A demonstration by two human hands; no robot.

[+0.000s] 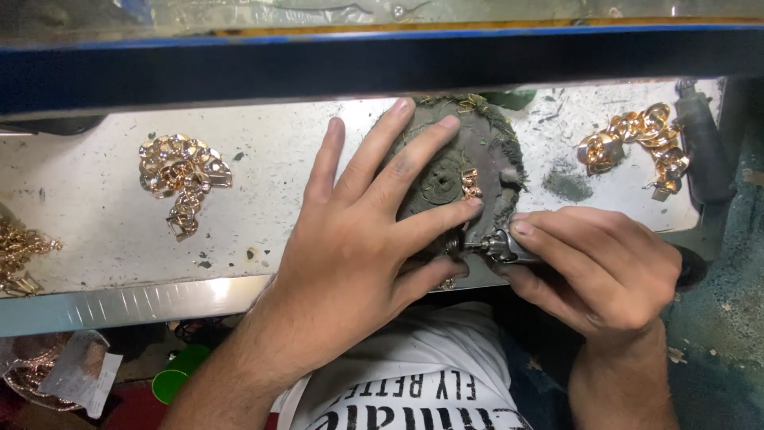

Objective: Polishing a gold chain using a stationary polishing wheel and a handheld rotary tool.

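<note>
Dusty grey bench [103, 231] runs across the view, with a shiny metal edge at the front and a dark blue rail [382, 60] behind it.

A round dark pad [477, 155] sits in the middle of the bench. It looks like worn cloth with frayed edges. A small gold link [471, 184] lies on the pad.

The left hand [358, 239] lies flat on the pad. Its fingers are spread wide and press down. One fingertip is right beside the link. The hand does not grip anything.

The right hand [597, 271] is curled tight around a small metal tool [497, 244]. The tool's tip points at the near edge of the pad, just under the left fingers. I cannot tell if the tip touches the link.

A heap of gold chain [181, 177] lies on the bench to the left, well apart from the hands. Another gold chain [641, 139] lies to the right, near a dark handle [702, 143]. More gold bits [20, 251] show at the far left edge. A white shirt [414, 374] shows below the bench.
</note>
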